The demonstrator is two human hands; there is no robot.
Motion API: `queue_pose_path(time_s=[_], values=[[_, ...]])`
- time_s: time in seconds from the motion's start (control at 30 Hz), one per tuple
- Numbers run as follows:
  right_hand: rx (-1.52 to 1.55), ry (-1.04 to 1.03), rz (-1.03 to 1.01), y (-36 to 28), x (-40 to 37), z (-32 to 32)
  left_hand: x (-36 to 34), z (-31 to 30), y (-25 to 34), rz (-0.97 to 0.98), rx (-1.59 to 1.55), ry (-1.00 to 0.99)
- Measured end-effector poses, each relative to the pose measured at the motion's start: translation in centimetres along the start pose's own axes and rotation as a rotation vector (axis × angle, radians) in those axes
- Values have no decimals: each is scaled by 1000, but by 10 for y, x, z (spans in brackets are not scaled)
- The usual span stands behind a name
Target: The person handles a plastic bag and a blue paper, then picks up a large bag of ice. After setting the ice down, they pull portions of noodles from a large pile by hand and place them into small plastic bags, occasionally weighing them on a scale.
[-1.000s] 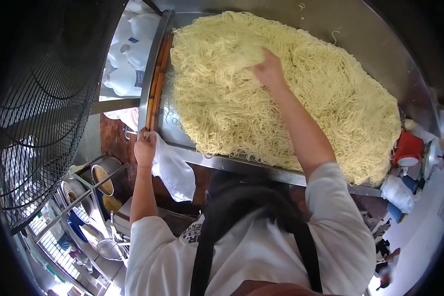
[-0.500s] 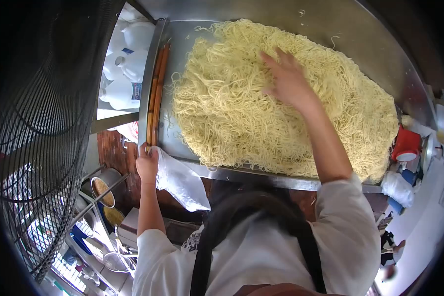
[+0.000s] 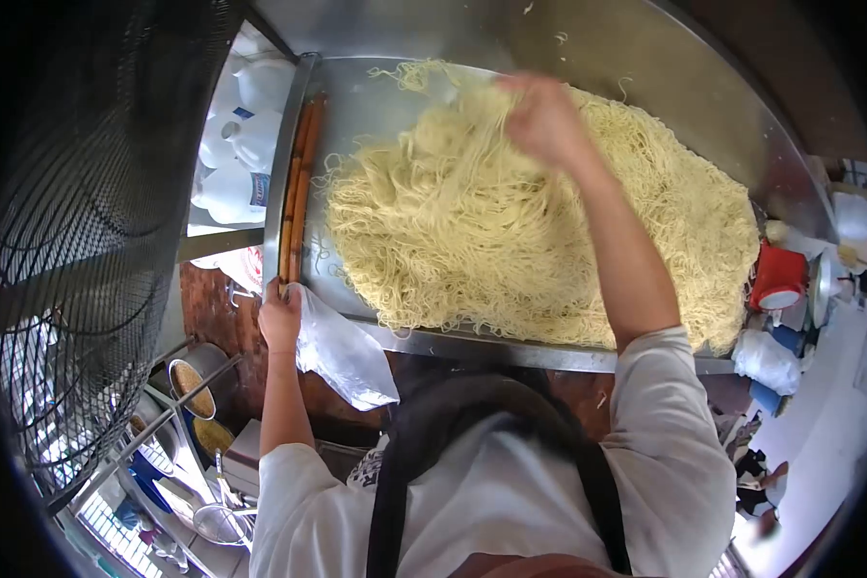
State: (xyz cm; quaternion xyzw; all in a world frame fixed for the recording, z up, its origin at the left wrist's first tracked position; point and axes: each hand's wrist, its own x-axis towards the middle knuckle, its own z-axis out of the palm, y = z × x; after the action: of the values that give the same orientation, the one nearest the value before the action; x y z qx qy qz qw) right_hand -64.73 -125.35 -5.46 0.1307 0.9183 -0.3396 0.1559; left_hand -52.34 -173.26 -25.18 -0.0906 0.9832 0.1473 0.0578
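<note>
A big heap of pale yellow noodles (image 3: 462, 231) covers most of a steel table (image 3: 356, 82). My right hand (image 3: 547, 120), blurred by motion, is at the far side of the heap with its fingers curled on a bunch of noodles, and strands trail below it. At the table's near left corner, my left hand (image 3: 279, 316) is closed on the top of a clear plastic bag (image 3: 342, 356). The bag hangs down over the table's front edge. Just beyond that hand, brown wooden poles (image 3: 302, 183) lie along the table's left rim.
White plastic jugs (image 3: 231, 188) stand on a shelf left of the table. Dark wire mesh (image 3: 96, 241) curves along the far left. Below are pots (image 3: 195, 380) and a strainer (image 3: 220, 523). A red container (image 3: 778, 276) sits at the right, beyond the heap.
My right hand has moved toward the table's far edge and its spread fingers have curled. Noodles there are pulled up and bunched. My left hand still holds the bag at the corner.
</note>
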Motion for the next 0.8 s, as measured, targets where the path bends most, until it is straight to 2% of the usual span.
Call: queue_pose_path(time_s=[0.07, 0.13, 0.2, 0.27, 0.3, 0.4, 0.5, 0.57, 0.63, 0.7, 0.73, 0.8], values=[[15, 322, -215, -44, -45, -59, -3, -7, 3, 7, 8, -7], [54, 487, -350, -26, -42, -69, -3, -4, -1, 23, -12, 6], [-120, 614, -338, -14, -35, -47, -3, -4, -1, 32, -15, 14], [-426, 424, -241, 47, -6, 24, -1, -2, -1, 37, -11, 23], [-529, 186, -217, 86, 3, 42, -3, -3, -3, 37, -4, 20], [-424, -171, 34, 80, -1, 8, -3, -4, 0, 19, -35, 14], [-521, 324, -185, 58, 29, 40, -2, -3, 3, 1, 9, 18], [-554, 287, -175, 106, 95, 105, -2, -2, 0, 8, 17, 17], [-261, -72, 9, 77, 127, 77, -2, -3, 1, 1, 27, 15], [-189, 299, -340, 42, 121, 31, -4, -3, 3, -10, 44, -12], [-84, 264, -228, -12, 87, -13, 0, 0, 4, 5, 18, -3], [-91, 730, -661, -59, 42, -55, -2, 2, -5, 25, -17, 4]])
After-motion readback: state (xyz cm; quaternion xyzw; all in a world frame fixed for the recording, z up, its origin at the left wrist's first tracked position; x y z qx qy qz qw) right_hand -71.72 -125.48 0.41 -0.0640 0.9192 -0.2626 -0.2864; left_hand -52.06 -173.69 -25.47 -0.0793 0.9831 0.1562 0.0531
